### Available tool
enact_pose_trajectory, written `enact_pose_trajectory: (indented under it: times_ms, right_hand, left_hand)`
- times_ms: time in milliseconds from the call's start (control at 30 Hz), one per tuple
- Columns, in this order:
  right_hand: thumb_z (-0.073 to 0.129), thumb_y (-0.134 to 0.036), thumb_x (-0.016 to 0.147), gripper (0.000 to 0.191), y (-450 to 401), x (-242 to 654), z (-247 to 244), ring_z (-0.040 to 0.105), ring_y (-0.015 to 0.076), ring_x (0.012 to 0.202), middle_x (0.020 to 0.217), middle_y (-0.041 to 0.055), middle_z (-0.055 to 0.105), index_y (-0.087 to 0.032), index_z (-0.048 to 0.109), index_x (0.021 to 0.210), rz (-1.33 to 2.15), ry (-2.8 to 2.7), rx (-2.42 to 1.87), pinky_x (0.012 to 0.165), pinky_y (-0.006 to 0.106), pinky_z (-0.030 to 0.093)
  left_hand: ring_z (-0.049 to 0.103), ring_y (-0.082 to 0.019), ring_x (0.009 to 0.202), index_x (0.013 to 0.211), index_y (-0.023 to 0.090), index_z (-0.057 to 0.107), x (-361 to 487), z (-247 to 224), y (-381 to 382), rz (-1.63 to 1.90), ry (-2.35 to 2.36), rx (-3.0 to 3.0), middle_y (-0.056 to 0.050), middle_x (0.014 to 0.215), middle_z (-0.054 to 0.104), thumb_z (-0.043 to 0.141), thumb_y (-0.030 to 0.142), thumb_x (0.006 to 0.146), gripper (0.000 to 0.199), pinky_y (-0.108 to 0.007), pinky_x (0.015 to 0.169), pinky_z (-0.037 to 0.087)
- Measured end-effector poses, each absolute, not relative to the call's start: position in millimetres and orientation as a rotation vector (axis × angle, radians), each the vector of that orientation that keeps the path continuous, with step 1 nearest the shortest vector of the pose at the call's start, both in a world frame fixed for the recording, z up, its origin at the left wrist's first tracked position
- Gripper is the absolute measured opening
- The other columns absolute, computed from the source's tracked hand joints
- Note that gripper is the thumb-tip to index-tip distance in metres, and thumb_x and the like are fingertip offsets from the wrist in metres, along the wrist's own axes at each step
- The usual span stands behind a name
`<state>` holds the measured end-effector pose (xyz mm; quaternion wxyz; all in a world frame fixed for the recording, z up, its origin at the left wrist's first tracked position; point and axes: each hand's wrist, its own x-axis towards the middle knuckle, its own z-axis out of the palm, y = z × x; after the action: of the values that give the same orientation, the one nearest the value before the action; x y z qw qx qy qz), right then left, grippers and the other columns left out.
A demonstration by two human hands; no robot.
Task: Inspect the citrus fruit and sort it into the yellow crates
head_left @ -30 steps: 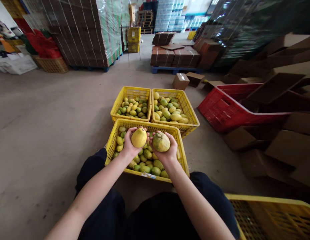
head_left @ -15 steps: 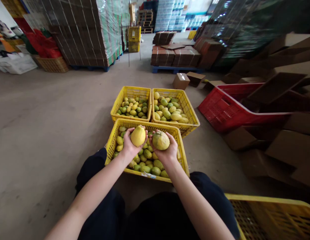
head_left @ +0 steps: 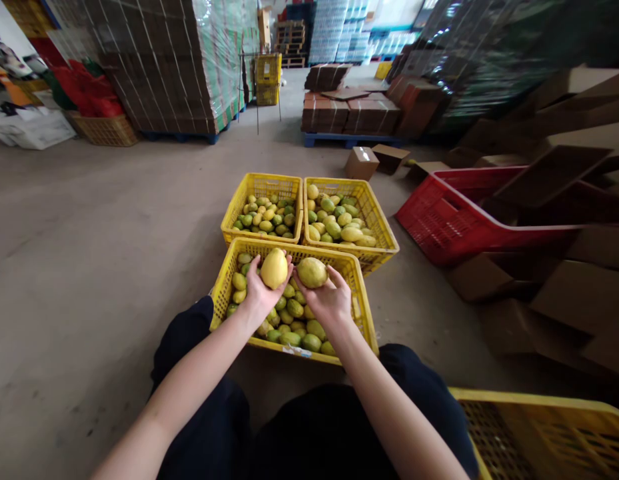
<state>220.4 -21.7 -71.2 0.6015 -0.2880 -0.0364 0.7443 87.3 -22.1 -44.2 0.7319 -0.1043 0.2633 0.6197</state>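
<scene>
My left hand (head_left: 260, 290) is curled around a plain yellow papaya (head_left: 274, 269), standing nearly upright with its narrower end up. In my right hand (head_left: 333, 298) a greenish-yellow papaya (head_left: 312, 273) lies on its side across the fingers, with the thumb at its right end and the palm partly bare. Both hands are side by side above the near yellow crate (head_left: 309, 355). Below them, green and yellow papayas (head_left: 295, 308) fill much of that crate, some hidden by my hands and forearms.
Two more yellow crates of fruit, one at left (head_left: 262, 236) and one at right (head_left: 384, 248), stand just beyond. A red crate (head_left: 439, 220) and loose cardboard boxes (head_left: 574, 293) lie to the right. Another yellow crate (head_left: 534, 400) is at the lower right.
The papaya in my right hand has turned and shifted up and left toward the fingertips, baring more palm. The left papaya has tipped slightly more upright.
</scene>
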Motion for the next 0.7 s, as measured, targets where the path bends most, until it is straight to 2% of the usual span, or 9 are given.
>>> enact_pose_trajectory:
  times_ms: [100,167,233,333,433,533,600,700]
  right_hand:
    - [0.066,-0.024,0.074,0.019,-24.7,216.2,-69.6,0.068,0.0191,0.087,0.09,0.0009,0.072,-0.022,0.066,0.093,1.511,-0.35,-0.772,0.082,0.037,0.06]
    - [0.073,-0.019,0.07,0.031,-27.9,211.9,-66.9,0.065,0.0159,0.093,0.096,-0.0022,0.071,-0.025,0.068,0.1,1.359,-0.538,-0.807,0.089,0.03,0.055]
    - [0.077,-0.015,0.067,0.041,-31.4,207.7,-64.7,0.061,0.0157,0.104,0.107,-0.002,0.069,-0.027,0.07,0.106,1.223,-0.725,-0.839,0.1,0.028,0.047]
    - [0.072,-0.025,0.078,0.034,-36.1,203.8,-64.9,0.053,0.0204,0.119,0.119,0.0023,0.063,-0.028,0.07,0.112,0.978,-1.06,-0.912,0.114,0.036,0.033]
    - [0.062,-0.039,0.086,0.034,-39.3,204.0,-68.8,0.045,0.0269,0.129,0.128,0.0064,0.055,-0.03,0.068,0.118,0.863,-1.322,-0.951,0.117,0.048,0.026]
    - [0.071,-0.046,0.077,0.046,-41.1,205.6,-71.7,0.038,0.0341,0.136,0.138,0.0085,0.048,-0.03,0.068,0.12,0.83,-1.473,-0.943,0.119,0.056,0.02]
    - [0.081,-0.044,0.067,0.054,-42.2,205.7,-71.5,0.035,0.0377,0.137,0.142,0.0094,0.046,-0.03,0.069,0.119,0.794,-1.551,-0.925,0.119,0.059,0.018]
    - [0.088,-0.038,0.059,0.06,-45.1,204.4,-68.4,0.031,0.0399,0.14,0.141,0.0096,0.05,-0.031,0.071,0.116,0.714,-1.649,-0.874,0.118,0.062,0.019]
  left_hand:
    - [0.072,-0.022,0.091,0.105,0.016,0.067,90.1,-38.5,-23.6,1.372,0.598,-0.154,-0.007,0.096,0.074,0.054,0.033,0.089,0.027,-0.031,0.078,0.059]
    - [0.071,-0.02,0.089,0.102,0.018,0.069,92.1,-35.6,-25.4,1.35,0.613,-0.098,-0.005,0.097,0.074,0.054,0.027,0.087,0.023,-0.03,0.077,0.058]
    - [0.071,-0.019,0.084,0.104,0.019,0.07,93.4,-34.5,-27.8,1.314,0.631,-0.048,-0.005,0.097,0.074,0.053,0.024,0.085,0.026,-0.03,0.074,0.057]
    - [0.069,-0.018,0.075,0.113,0.021,0.07,94.0,-35.6,-31.3,1.257,0.628,0.009,-0.003,0.092,0.074,0.052,0.026,0.083,0.035,-0.027,0.065,0.055]
    - [0.065,-0.015,0.068,0.117,0.019,0.069,94.8,-38.8,-32.3,1.22,0.579,0.028,-0.003,0.087,0.072,0.052,0.025,0.079,0.041,-0.023,0.06,0.051]
    - [0.065,-0.016,0.072,0.11,0.014,0.071,97.7,-41.9,-31.7,1.255,0.573,0.004,-0.004,0.084,0.071,0.053,0.023,0.077,0.038,-0.022,0.063,0.05]
    - [0.065,-0.016,0.07,0.098,0.013,0.072,99.7,-42.9,-32.6,1.282,0.612,-0.016,-0.004,0.08,0.07,0.053,0.022,0.079,0.029,-0.023,0.064,0.049]
    - [0.061,-0.015,0.061,0.078,0.013,0.068,100.0,-43.3,-36.7,1.252,0.722,-0.002,-0.004,0.069,0.065,0.055,0.026,0.084,0.019,-0.024,0.059,0.048]
